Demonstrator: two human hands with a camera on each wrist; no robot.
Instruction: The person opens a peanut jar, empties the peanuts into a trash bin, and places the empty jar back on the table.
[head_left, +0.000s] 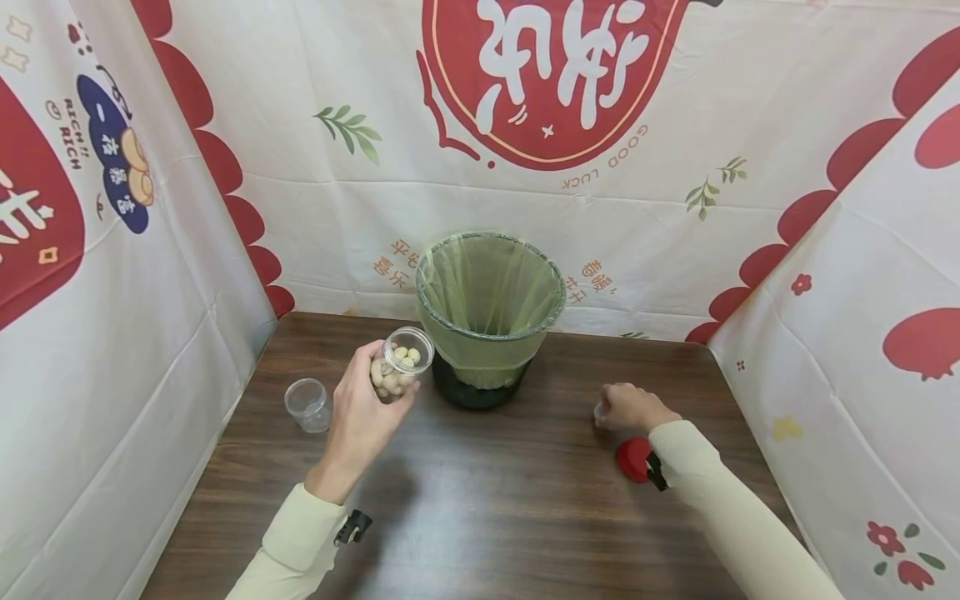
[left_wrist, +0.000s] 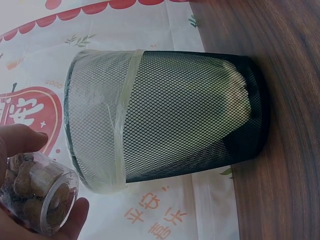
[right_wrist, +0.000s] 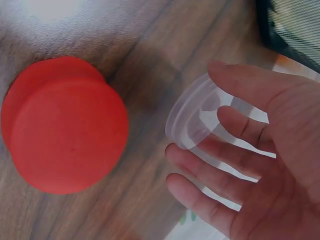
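Observation:
My left hand point(head_left: 363, 412) grips a clear plastic jar point(head_left: 411, 343) by its sides, tilted, with its mouth uncovered. Pale, rounded, nut-like pieces point(head_left: 393, 379) fill much of it; their exact kind is unclear. The jar is up beside the left rim of the mesh bin point(left_wrist: 185, 115). Over on the right, my right hand point(head_left: 636, 407) pinches a clear round lid point(right_wrist: 187, 117) between thumb and fingers, low over the table. Two overlapping red round lids point(right_wrist: 70, 135) lie close to that hand, partly under the wrist in the head view.
A thin greenish bag point(head_left: 487, 283) lines the bin, folded over its rim, at the table's back middle. Another clear jar point(head_left: 308, 405) stands left of my left hand. Printed white cloth point(head_left: 360, 225) hangs behind and along both sides of the dark wooden table point(head_left: 480, 500).

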